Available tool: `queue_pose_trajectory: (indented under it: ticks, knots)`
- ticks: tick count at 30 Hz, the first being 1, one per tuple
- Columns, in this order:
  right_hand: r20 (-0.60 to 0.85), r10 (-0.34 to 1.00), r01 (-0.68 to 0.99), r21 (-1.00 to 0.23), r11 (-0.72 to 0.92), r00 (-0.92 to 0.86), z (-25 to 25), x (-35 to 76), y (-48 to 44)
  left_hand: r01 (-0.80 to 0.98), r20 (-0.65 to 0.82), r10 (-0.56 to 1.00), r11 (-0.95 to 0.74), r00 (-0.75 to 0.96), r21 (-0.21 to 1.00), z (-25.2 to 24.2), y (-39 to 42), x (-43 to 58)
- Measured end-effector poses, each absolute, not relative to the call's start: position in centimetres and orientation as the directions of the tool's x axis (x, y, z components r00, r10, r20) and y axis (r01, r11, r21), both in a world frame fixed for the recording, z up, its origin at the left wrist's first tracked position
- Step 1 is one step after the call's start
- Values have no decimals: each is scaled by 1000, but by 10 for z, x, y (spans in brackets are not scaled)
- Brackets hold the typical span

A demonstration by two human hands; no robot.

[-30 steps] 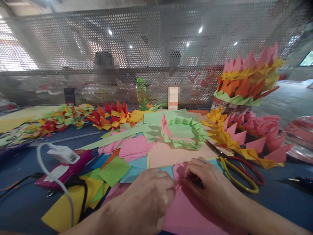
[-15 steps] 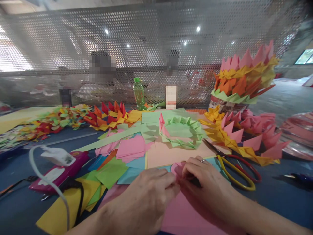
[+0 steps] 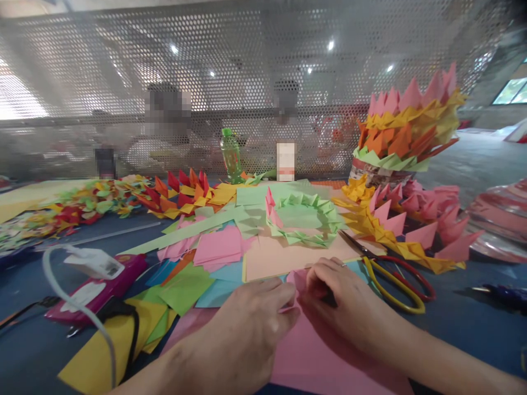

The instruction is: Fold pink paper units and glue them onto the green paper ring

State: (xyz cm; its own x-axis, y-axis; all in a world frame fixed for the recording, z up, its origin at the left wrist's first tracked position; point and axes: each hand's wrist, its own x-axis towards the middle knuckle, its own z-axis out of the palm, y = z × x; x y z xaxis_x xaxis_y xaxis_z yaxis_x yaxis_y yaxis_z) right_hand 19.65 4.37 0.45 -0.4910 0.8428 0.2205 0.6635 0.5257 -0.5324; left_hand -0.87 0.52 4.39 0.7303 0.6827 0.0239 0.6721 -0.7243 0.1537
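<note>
Both hands meet at the front middle, over a large pink sheet (image 3: pixel 329 356). My left hand (image 3: pixel 247 323) has its fingers closed at the left edge of a small pink paper piece (image 3: pixel 297 280). From the right, my right hand (image 3: pixel 341 302) pinches the same piece, with a ring on one finger. Fingers cover much of the paper. Beyond them lies a ring of folded light green paper (image 3: pixel 307 219), with one pink folded point (image 3: pixel 272 208) attached at its left side.
Scissors (image 3: pixel 395 280) lie right of my right hand. A magenta power strip (image 3: pixel 99 285) with cords is at left, near pink squares (image 3: pixel 218 247). A layered paper stack (image 3: pixel 407 126) and a green bottle (image 3: pixel 230 156) stand behind.
My fingers have shifted slightly around the pink piece, and the left fingertips have parted a little from the right ones. The whole view has moved slightly.
</note>
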Motion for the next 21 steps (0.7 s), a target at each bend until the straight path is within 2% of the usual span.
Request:
queue_pose_trajectory:
  ticks: [3, 6, 16, 21]
  knots:
    - [190, 863, 653, -584, 483, -468, 6, 199, 44, 670, 15, 677, -730, 735, 134, 43, 4, -9]
    - [181, 862, 636, -607, 477, -474, 8, 200, 44, 665, 31, 679, -726, 733, 173, 42, 3, -12]
    - [164, 836, 615, -606, 504, -524, 2, 205, 49, 677, -32, 688, -704, 725, 215, 46, 3, -17]
    - [220, 808, 597, -575, 560, -546, 0, 207, 49, 649, 15, 669, -726, 743, 226, 47, 4, -21]
